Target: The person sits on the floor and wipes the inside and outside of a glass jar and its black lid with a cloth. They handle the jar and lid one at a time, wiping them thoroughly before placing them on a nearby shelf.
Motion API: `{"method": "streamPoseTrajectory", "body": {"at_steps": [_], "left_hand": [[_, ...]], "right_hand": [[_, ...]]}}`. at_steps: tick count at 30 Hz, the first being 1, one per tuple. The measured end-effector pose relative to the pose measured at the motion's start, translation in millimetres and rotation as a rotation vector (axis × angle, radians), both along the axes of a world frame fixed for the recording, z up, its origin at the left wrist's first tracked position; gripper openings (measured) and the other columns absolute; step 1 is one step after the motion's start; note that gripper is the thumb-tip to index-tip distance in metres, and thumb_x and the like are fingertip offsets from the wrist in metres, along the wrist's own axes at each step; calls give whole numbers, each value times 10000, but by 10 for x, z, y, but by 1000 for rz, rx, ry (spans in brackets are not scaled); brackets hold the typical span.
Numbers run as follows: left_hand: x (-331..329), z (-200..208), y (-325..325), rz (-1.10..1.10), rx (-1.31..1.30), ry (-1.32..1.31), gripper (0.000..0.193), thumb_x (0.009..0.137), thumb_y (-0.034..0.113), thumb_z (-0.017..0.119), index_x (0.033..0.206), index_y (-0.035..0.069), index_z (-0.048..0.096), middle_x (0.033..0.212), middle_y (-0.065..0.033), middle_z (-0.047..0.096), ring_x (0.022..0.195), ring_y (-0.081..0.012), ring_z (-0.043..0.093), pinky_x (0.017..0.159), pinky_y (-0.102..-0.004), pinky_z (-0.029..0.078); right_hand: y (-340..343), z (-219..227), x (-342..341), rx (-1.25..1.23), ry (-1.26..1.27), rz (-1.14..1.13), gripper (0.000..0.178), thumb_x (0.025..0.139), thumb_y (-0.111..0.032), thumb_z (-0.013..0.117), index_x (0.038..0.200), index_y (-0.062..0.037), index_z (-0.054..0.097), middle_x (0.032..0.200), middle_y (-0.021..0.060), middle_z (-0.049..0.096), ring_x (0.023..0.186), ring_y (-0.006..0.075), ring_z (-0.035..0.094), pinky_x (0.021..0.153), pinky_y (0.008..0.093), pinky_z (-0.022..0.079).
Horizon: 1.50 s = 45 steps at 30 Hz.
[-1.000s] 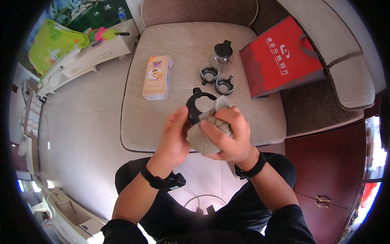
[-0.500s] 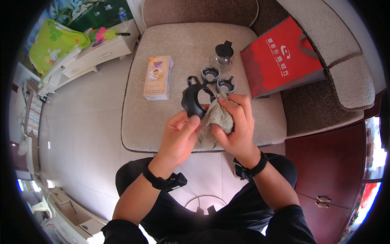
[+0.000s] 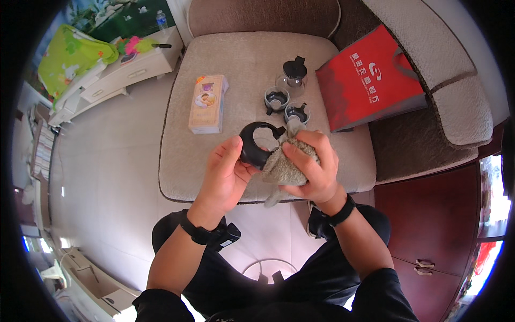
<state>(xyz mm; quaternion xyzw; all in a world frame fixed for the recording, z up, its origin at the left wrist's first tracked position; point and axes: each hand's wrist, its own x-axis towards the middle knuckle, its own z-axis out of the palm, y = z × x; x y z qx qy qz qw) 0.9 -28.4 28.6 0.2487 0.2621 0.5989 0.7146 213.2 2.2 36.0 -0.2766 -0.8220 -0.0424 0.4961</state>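
Observation:
A black, curved, ring-like piece [image 3: 249, 144] with a small projecting tab is gripped at its lower left by my left hand [image 3: 225, 172], thumb against its outer side. My right hand [image 3: 316, 163] is closed around a bunched grey-green cloth [image 3: 287, 166], which presses on the ring's right side and partly hides it. Just beyond the cloth are two small glass cups with black fittings, one cup [image 3: 276, 100] a little to the left and the other cup [image 3: 296, 114] nearer. Behind them stands a glass pot [image 3: 294, 75] with a black lid.
All this is over a beige padded seat [image 3: 236, 59]. A pale box [image 3: 208, 104] lies on its left part, and a red paper bag [image 3: 370, 80] leans at the right. A dark red cabinet [image 3: 429, 220] flanks the seat; a white low cabinet [image 3: 134, 72] is far left.
The black ring has turned in my left hand, so its projecting loop no longer points up and away. My right hand has shifted the cloth along it, and a cloth end hangs lower.

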Motion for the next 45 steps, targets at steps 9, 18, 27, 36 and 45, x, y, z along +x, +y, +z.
{"method": "streamPoseTrajectory", "body": {"at_steps": [9, 18, 27, 36, 45], "left_hand": [[65, 41, -102, -53, -88, 6, 326, 1113, 383, 599, 1140, 68, 681, 1019, -42, 752, 904, -132, 728, 831, -317, 610], [-173, -87, 65, -220, 95, -48, 421, 1149, 471, 465, 1039, 92, 613, 845, -24, 592, 892, -184, 546, 819, -342, 466], [-11, 128, -15, -18, -217, -142, 411, 1136, 521, 469, 1158, 142, 627, 1344, -129, 691, 1265, -254, 637, 1109, -466, 508], [-76, 83, 40, -64, 84, 311, 357, 1160, 362, 462, 1101, 40, 602, 1247, -146, 743, 1112, -176, 703, 975, -345, 572], [-24, -515, 1, 131, 362, 786, 269, 1055, 315, 629, 1193, 98, 550, 1104, -33, 590, 1022, -144, 604, 935, -325, 492]], "right_hand": [[-213, 43, -120, 12, -23, 131, 536, 868, -576, 734, 1152, -120, 729, 1102, 142, 635, 881, 320, 687, 681, 413, 595], [-57, -83, 31, -76, -40, 98, 634, 795, -576, 780, 1185, -83, 702, 1142, 156, 625, 907, 338, 682, 711, 422, 588], [-240, -76, -169, -158, -64, 98, 611, 707, -456, 830, 1180, -91, 699, 1157, 124, 621, 948, 319, 683, 720, 411, 587], [-189, -70, -211, -478, 220, 119, 487, 722, -203, 831, 1157, -61, 666, 1176, 172, 632, 990, 378, 684, 769, 448, 588], [-329, 124, -366, -361, 13, 197, 505, 717, -261, 844, 1154, -69, 682, 1154, 149, 625, 1003, 368, 695, 819, 441, 595]]}}
